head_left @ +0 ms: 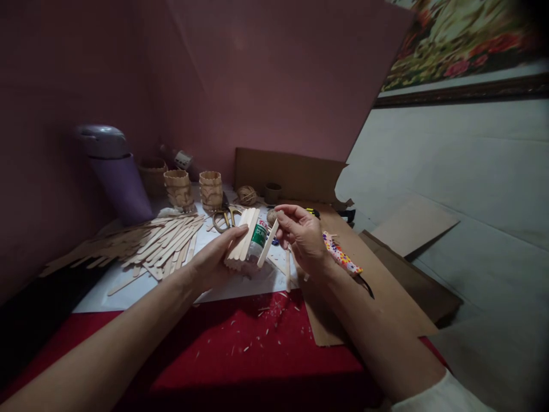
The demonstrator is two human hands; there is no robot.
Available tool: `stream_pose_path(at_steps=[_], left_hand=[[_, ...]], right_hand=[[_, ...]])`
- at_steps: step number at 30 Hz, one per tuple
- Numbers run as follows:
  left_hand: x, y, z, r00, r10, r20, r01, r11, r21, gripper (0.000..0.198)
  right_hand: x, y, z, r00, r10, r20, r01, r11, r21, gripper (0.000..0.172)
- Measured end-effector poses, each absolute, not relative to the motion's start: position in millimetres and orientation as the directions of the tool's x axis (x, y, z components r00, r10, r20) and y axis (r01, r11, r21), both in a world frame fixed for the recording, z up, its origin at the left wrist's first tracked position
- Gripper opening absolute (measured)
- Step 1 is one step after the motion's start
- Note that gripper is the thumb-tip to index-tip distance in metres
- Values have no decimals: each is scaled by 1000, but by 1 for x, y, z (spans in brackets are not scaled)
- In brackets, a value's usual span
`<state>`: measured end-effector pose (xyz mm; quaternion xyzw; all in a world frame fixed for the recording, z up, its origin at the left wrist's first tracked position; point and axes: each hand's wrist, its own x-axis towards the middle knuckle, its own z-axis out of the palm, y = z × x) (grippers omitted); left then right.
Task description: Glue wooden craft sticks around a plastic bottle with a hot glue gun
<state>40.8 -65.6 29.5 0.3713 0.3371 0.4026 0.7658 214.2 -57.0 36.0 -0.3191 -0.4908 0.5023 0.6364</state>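
Note:
My left hand point(217, 257) is wrapped round a clear plastic bottle point(256, 252) with a green label. Pale wooden craft sticks point(245, 233) stand side by side along the bottle's left side, under my left thumb. Between the thumb and fingers of my right hand point(302, 234) is a single craft stick point(268, 245), slanting down just right of the bottle. Whether that stick touches the bottle I cannot tell. A ball of twine point(247, 195) and scissors point(221, 221) lie behind the bottle.
Loose craft sticks point(167, 246) are heaped at the left. Behind them stand two stick-covered cups point(211, 191) point(178, 189) and a purple flask point(120, 183). Cardboard point(369, 269) covers the right side, with a flowered pouch point(341, 254) on it. Wood scraps litter the red cloth point(240, 349).

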Motion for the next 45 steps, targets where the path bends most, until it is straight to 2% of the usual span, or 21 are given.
stream_pose_path(at_steps=[10,26,32,41,45], left_hand=[[45,-61,17,490,856,-164,-378,378,845,26],[49,-67,20,526,839,-140,-383,380,842,21],[51,-69,17,510,856,-88,-378,314,871,25],[50,-69,14,511,856,-77,-304,264,915,52],[50,-68,12,508,860,-50,-284,222,933,54]], right_hand=[[211,-56,31,128,964,235,-291,263,-920,32],[209,-55,28,116,961,250,-266,272,-925,29],[207,-55,25,137,953,271,-226,296,-928,30],[202,-47,13,199,930,310,-191,347,-918,29],[200,-47,9,218,924,315,-187,356,-916,28]])
